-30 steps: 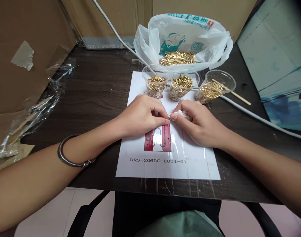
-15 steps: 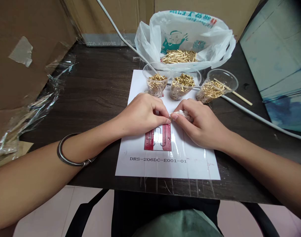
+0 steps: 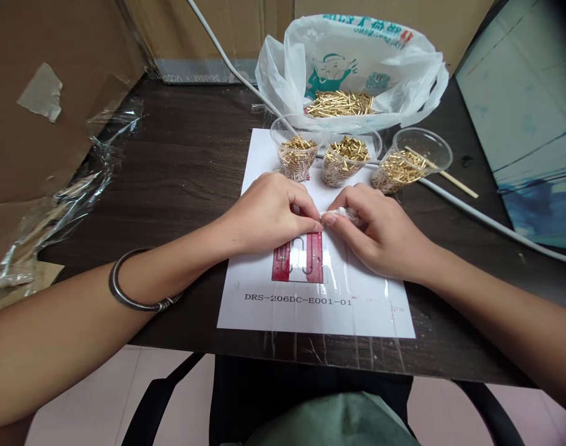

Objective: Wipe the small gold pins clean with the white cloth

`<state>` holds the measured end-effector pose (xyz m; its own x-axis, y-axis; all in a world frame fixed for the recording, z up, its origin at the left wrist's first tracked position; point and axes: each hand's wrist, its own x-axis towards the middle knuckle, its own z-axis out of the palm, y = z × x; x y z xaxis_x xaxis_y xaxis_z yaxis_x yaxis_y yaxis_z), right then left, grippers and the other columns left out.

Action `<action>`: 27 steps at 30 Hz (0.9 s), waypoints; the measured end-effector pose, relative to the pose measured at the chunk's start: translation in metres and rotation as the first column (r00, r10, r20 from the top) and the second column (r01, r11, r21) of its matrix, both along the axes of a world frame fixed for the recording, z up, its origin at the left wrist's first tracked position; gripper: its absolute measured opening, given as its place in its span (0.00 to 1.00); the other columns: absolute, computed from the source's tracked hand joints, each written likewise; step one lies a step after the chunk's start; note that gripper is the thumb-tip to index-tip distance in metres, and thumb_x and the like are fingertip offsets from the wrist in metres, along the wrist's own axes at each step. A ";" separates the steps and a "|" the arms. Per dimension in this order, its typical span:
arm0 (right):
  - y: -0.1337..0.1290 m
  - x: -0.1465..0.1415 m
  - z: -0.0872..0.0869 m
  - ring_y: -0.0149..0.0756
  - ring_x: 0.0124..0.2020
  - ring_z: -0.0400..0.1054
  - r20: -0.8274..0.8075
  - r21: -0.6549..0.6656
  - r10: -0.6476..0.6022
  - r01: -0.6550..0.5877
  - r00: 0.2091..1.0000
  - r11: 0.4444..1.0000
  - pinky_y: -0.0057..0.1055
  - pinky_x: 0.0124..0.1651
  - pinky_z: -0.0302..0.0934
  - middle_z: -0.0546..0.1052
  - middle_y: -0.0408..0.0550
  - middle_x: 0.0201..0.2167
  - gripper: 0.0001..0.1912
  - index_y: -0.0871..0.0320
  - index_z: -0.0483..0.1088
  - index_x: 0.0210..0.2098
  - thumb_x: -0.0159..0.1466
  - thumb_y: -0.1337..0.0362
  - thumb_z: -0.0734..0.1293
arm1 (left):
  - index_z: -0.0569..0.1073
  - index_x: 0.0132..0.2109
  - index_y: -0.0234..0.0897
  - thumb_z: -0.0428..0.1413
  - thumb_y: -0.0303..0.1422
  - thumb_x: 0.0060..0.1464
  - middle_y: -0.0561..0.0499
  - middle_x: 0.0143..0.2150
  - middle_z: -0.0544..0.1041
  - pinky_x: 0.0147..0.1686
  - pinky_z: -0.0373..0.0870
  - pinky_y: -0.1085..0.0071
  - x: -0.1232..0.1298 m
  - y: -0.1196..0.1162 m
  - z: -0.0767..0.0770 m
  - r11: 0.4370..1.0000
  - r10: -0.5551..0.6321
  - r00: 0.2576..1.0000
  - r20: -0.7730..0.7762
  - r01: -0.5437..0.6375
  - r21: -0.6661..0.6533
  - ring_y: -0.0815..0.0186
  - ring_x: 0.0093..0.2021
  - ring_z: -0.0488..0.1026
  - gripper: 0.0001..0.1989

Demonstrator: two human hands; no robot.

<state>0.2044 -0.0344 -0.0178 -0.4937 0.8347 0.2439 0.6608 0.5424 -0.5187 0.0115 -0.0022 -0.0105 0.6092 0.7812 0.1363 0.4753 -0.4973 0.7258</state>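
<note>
The bench has a dark wood-grain top. A white printed sheet lies toward the near middle, clear tape running from it to the near edge. An open white plastic bag sits at the far side; a white cable stretches right.

Head-worn camera, facing forward and down, near hands and dark tabletop.
</note>
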 end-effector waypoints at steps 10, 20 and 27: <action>-0.001 0.001 -0.001 0.33 0.29 0.59 0.019 0.053 -0.004 0.002 1.000 0.999 0.33 0.32 0.52 0.65 0.45 0.24 0.10 0.59 0.63 0.27 0.64 0.62 0.62 | 0.81 0.29 0.37 0.60 0.29 0.47 0.53 0.26 0.78 0.27 0.63 0.73 0.000 0.000 0.000 1.000 0.012 1.000 -0.003 -0.012 -0.017 0.70 0.27 0.71 0.04; 0.000 -0.001 0.001 0.33 0.26 0.59 0.030 0.002 -0.062 0.062 0.998 0.998 0.33 0.32 0.51 0.64 0.43 0.22 0.11 0.58 0.63 0.27 0.64 0.61 0.62 | 0.81 0.30 0.37 0.60 0.30 0.47 0.53 0.27 0.78 0.28 0.64 0.73 0.000 0.000 -0.001 1.000 0.012 1.000 0.004 -0.012 -0.025 0.70 0.28 0.72 0.04; 0.001 -0.001 0.002 0.32 0.26 0.60 0.010 -0.063 -0.063 0.063 0.998 0.996 0.33 0.34 0.51 0.67 0.43 0.22 0.11 0.59 0.65 0.27 0.64 0.60 0.62 | 0.81 0.29 0.37 0.60 0.29 0.47 0.53 0.27 0.78 0.28 0.65 0.73 0.000 0.000 -0.001 1.000 0.008 1.000 0.003 -0.008 -0.023 0.70 0.28 0.72 0.04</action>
